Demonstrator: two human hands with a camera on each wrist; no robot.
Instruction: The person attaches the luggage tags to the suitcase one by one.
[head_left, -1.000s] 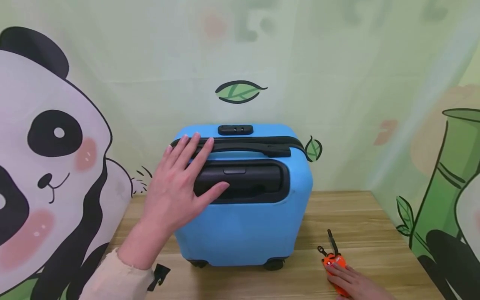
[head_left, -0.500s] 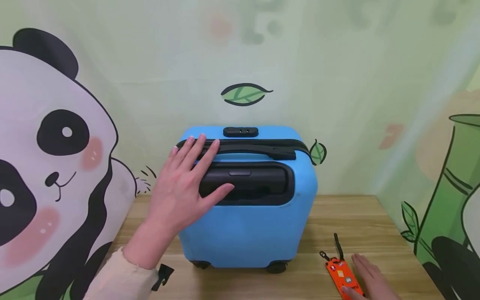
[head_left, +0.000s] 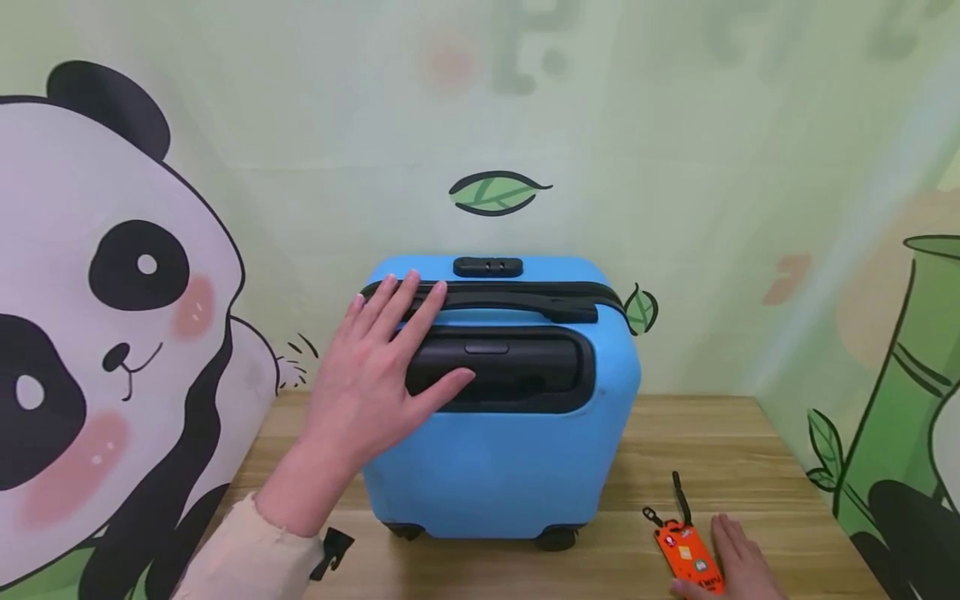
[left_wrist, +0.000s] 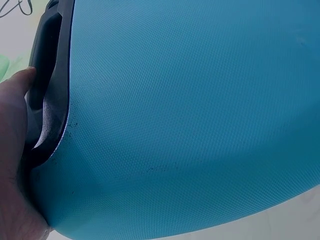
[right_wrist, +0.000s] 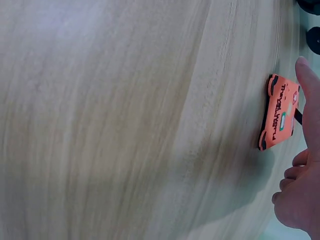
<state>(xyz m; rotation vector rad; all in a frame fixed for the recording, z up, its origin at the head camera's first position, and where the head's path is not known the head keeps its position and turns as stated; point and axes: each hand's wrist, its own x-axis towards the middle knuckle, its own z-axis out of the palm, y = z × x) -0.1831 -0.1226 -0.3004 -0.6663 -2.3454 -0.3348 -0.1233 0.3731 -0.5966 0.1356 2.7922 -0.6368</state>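
Observing left hand (head_left: 367,387) laid flat across suitcase (head_left: 487,475), fingers straight and slightly spread over left end of handle (head_left: 525,302). Noting right hand (head_left: 742,571) low beside tag (head_left: 686,552), fingers loosely extended, thumb over near edge; cannot confirm contact. Finding tag flat on table (head_left: 697,442), right of suitcase. Reading "Travel" on tag, next word uncertain. Counting one suitcase, one tag, one black clip (head_left: 334,548), two wheels (head_left: 557,539) beneath suitcase in head view.

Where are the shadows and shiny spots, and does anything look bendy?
Head view: bright, with a pale streak on the wall at the right. Left wrist view: dimmer, the left hand in shade on the blue suitcase. Right wrist view: whitish glare on the table at upper left, a soft shadow below the orange tag, wood lines curving.
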